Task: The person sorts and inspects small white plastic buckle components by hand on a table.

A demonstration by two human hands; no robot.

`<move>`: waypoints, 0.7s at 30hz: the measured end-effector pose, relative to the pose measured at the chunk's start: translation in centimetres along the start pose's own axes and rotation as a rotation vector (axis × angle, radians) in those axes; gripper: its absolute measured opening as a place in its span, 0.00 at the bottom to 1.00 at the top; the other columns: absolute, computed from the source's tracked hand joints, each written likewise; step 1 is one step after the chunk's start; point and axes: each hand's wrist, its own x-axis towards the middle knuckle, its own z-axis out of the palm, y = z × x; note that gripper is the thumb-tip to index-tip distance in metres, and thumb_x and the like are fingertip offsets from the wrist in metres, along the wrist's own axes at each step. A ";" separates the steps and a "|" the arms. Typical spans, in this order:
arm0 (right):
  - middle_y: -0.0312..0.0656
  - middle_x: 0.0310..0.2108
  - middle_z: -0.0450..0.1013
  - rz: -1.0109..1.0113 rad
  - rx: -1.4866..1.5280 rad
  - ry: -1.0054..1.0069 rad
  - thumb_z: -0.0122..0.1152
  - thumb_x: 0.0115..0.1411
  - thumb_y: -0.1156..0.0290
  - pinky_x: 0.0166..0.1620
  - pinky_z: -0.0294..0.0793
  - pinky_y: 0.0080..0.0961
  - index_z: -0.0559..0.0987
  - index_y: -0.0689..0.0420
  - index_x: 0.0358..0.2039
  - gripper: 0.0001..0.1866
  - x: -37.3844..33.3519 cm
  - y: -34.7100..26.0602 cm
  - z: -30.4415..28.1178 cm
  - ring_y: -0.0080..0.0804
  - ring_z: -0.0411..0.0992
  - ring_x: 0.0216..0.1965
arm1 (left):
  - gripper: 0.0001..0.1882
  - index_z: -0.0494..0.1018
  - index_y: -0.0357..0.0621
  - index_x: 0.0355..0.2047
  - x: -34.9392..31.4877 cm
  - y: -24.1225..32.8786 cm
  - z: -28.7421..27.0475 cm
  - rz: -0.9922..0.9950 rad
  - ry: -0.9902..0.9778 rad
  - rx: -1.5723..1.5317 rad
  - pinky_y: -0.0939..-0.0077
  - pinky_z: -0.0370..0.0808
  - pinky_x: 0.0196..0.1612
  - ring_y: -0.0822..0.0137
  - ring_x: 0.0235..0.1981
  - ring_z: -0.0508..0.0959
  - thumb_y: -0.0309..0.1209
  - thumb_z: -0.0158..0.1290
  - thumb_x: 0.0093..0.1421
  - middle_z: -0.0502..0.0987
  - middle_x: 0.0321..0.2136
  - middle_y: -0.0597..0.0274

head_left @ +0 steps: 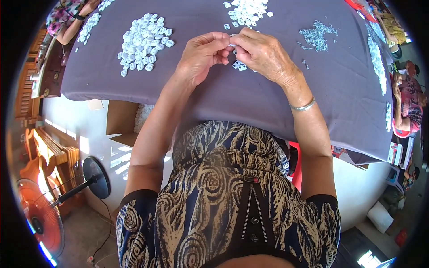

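My left hand (206, 56) and my right hand (262, 52) meet over the cloth-covered table, fingertips pinched together. Between them shows a small white piece (232, 45), mostly hidden by the fingers; its kind is too small to make out. Just below and behind my fingers lie several white pieces with dark holes (240, 66). To the left spreads a heap of rounded white plastic pieces (144, 42). Beyond my hands is another heap of white pieces (247, 11). On the right lies a loose pile of tiny silvery metal parts (317, 35).
A grey-purple cloth (214, 96) covers the table. At the far left works another person's arm (71, 30); more people sit at the right (407, 96). Along the right edge lie more white pieces (377, 62). An open cardboard box (120, 117) and a standing fan (42, 219) are at lower left.
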 end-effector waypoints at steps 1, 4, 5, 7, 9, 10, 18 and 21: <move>0.38 0.25 0.68 0.006 0.009 0.011 0.58 0.47 0.81 0.30 0.74 0.28 0.76 0.58 0.36 0.13 0.0 0.0 0.0 0.34 0.70 0.25 | 0.07 0.74 0.37 0.36 0.1 0.0 0.0 0.001 0.002 0.001 0.81 0.71 0.28 0.75 0.26 0.73 0.28 0.53 0.61 0.74 0.26 0.64; 0.37 0.24 0.70 0.009 0.060 0.056 0.58 0.48 0.82 0.29 0.73 0.26 0.76 0.58 0.35 0.12 0.3 0.0 0.1 0.31 0.70 0.24 | 0.08 0.74 0.36 0.36 0.2 0.0 -0.3 0.010 -0.047 -0.026 0.80 0.72 0.29 0.75 0.26 0.73 0.29 0.53 0.61 0.74 0.25 0.64; 0.37 0.24 0.71 0.017 0.097 0.088 0.58 0.49 0.82 0.27 0.72 0.24 0.77 0.58 0.34 0.10 0.4 0.0 0.1 0.28 0.70 0.23 | 0.08 0.74 0.37 0.37 0.2 0.0 -0.2 0.005 -0.051 -0.041 0.79 0.72 0.29 0.75 0.27 0.73 0.29 0.53 0.61 0.74 0.26 0.64; 0.35 0.23 0.71 0.128 0.203 0.116 0.58 0.51 0.81 0.26 0.71 0.21 0.77 0.59 0.33 0.08 0.3 0.0 0.1 0.23 0.70 0.23 | 0.08 0.74 0.37 0.37 0.1 0.1 0.1 0.004 -0.055 -0.054 0.79 0.73 0.30 0.75 0.27 0.73 0.30 0.52 0.61 0.75 0.26 0.64; 0.33 0.22 0.72 0.238 0.307 0.145 0.58 0.53 0.80 0.25 0.69 0.18 0.77 0.59 0.32 0.06 0.1 0.3 0.4 0.18 0.69 0.22 | 0.08 0.75 0.38 0.34 -0.2 0.2 0.9 0.085 0.012 -0.051 0.79 0.74 0.29 0.75 0.27 0.74 0.31 0.52 0.61 0.75 0.26 0.64; 0.31 0.21 0.72 0.365 0.420 0.148 0.58 0.54 0.79 0.23 0.67 0.15 0.78 0.60 0.32 0.04 -0.2 0.6 0.8 0.15 0.68 0.21 | 0.08 0.75 0.38 0.34 -0.2 0.1 1.0 0.089 0.009 -0.049 0.79 0.74 0.29 0.75 0.27 0.74 0.31 0.52 0.61 0.75 0.26 0.64; 0.27 0.17 0.68 0.574 0.692 0.065 0.54 0.57 0.75 0.18 0.60 0.10 0.79 0.59 0.32 0.05 0.3 0.3 0.0 0.09 0.61 0.15 | 0.06 0.75 0.38 0.37 -0.2 -0.2 1.2 0.391 0.001 0.264 0.81 0.75 0.30 0.77 0.30 0.75 0.22 0.52 0.59 0.76 0.29 0.65; 0.27 0.17 0.67 0.566 0.708 0.043 0.53 0.58 0.74 0.18 0.60 0.10 0.78 0.59 0.32 0.06 0.4 0.1 -0.2 0.09 0.60 0.15 | 0.08 0.75 0.38 0.38 0.0 -0.4 0.8 0.418 -0.008 0.313 0.81 0.75 0.31 0.77 0.31 0.75 0.21 0.53 0.58 0.77 0.31 0.65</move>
